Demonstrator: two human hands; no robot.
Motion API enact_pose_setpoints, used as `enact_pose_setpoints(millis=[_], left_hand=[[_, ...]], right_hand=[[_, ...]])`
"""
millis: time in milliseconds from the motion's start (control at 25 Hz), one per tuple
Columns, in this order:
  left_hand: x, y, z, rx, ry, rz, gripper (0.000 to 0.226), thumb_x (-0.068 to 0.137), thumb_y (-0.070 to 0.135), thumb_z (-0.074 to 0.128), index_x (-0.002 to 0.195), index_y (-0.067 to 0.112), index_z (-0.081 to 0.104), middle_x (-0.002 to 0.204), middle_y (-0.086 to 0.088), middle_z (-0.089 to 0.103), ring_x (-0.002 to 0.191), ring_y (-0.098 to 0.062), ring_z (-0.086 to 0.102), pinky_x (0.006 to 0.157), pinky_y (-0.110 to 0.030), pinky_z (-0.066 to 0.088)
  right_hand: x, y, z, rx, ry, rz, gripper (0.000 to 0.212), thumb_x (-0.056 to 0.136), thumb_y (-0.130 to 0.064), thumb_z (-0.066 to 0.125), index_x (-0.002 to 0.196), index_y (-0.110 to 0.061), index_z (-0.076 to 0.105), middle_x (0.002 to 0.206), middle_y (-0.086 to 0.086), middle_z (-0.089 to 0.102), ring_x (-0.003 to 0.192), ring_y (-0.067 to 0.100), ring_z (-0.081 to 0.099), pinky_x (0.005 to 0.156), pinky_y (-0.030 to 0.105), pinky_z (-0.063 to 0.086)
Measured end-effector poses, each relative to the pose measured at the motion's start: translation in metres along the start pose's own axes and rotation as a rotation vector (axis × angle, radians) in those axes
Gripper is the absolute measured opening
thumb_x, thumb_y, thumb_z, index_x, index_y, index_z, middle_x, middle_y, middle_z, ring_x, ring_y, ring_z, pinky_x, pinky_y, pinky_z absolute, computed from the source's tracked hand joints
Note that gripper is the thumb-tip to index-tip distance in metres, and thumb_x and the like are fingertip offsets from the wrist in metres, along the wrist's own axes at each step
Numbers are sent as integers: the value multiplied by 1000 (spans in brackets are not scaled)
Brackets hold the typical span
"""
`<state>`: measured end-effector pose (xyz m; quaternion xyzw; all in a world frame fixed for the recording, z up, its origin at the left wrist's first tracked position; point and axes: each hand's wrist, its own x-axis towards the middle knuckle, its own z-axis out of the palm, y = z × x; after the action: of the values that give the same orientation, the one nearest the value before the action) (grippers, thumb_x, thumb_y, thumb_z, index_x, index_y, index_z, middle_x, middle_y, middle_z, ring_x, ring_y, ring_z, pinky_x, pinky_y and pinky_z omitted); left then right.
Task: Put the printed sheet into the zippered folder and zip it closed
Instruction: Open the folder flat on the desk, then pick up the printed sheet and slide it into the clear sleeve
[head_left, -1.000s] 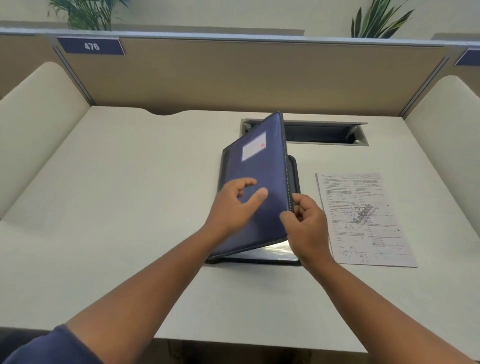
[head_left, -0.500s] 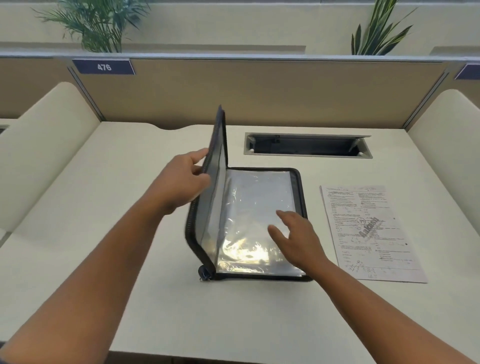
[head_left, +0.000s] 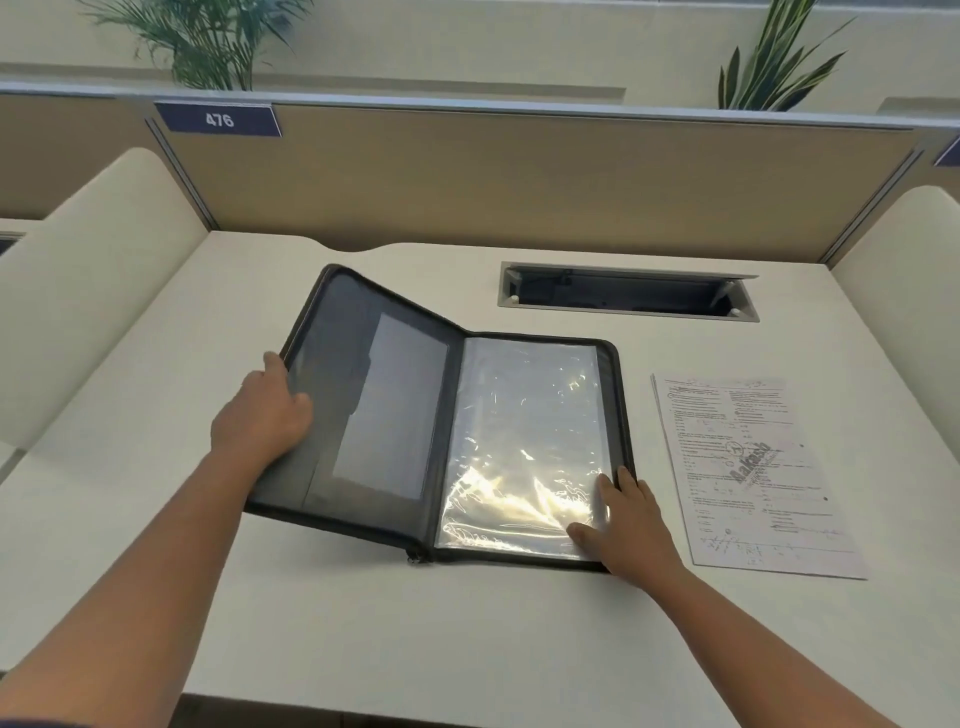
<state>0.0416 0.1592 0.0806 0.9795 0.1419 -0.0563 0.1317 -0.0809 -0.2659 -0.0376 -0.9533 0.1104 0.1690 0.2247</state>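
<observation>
The dark zippered folder (head_left: 447, 415) lies unzipped and spread open in the middle of the desk. Its left cover (head_left: 363, 395) is still raised a little off the desk, and my left hand (head_left: 262, 410) grips that cover's outer edge. The right half holds shiny clear plastic sleeves (head_left: 524, 441). My right hand (head_left: 626, 519) rests flat with spread fingers on the sleeves' lower right corner. The printed sheet (head_left: 748, 467) lies flat on the desk just right of the folder, untouched.
A recessed cable slot (head_left: 628, 299) sits in the desk behind the folder. A tan divider panel (head_left: 519, 182) closes the back, with cream side partitions left (head_left: 88, 291) and right (head_left: 904, 291). The desk's front edge runs below my forearms.
My left hand has swung the cover from nearly upright down to the left, almost flat. My right hand slid from the sleeves' middle to their lower right corner.
</observation>
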Motion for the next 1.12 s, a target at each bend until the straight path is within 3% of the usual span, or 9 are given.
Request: enact_pose_setpoints(millis=[80,200,360,560,680,760,840,1000,1120], left_hand=[[0,-10,26,-4,-46,-53,83,97,53,48,155,5,12,150,-25,39,123,-49,51,94,-55,46],[-6,-17,60,15,-63,-71,123,78,87,47,159,8,-1,160,-21,27,132,-47,43,100,-57,42],[-7,-21,91,21,-121,-21,125,72,96,37,161,17,-1,166,-18,13,144,-45,30,109,-58,36],[-7,-26,121,40,-164,53,101,85,85,28,161,21,11,169,-18,5,153,-39,11,119,-58,22],[-9,-26,132,68,-180,59,92,91,80,24,161,23,10,170,-15,-1,154,-38,2,121,-59,14],[-8,-22,133,76,-165,58,84,95,72,33,161,25,10,170,-13,-3,155,-36,-3,120,-59,9],[-6,-5,127,75,-123,117,79,97,52,48,162,25,12,170,-12,-1,155,-35,-5,120,-57,8],[-14,76,122,32,-86,429,72,94,16,56,159,11,26,167,-16,16,153,-37,12,123,-50,14],[-46,157,130,-334,-260,514,57,98,10,54,153,10,40,161,-11,35,146,-30,33,119,-40,26]], right_hand=[[0,2,-2,-30,-1,15,91,87,-59,65,159,-20,26,172,8,12,157,34,6,123,46,24],[0,10,-6,-59,-16,42,91,87,-57,67,159,-21,25,172,10,12,157,35,8,123,47,23],[0,22,-10,-71,-11,56,90,85,-55,69,158,-21,28,171,11,14,156,35,13,121,48,27],[-3,27,-8,-30,-2,64,93,86,-54,71,160,-22,25,172,8,12,157,34,8,123,49,22],[-5,29,-7,-15,2,56,94,87,-54,71,161,-23,23,172,5,10,158,33,6,123,48,22],[-7,29,-8,-12,14,45,94,87,-54,70,161,-22,23,172,5,11,158,32,6,123,47,22],[-8,26,-10,-14,8,42,93,87,-55,69,161,-23,24,172,4,11,157,31,6,122,47,23],[-12,25,-22,47,53,21,74,86,-56,68,149,-26,44,169,4,23,155,28,17,116,47,32],[-12,41,-43,141,210,49,67,94,-50,64,153,-24,43,166,2,31,153,25,25,120,46,29]])
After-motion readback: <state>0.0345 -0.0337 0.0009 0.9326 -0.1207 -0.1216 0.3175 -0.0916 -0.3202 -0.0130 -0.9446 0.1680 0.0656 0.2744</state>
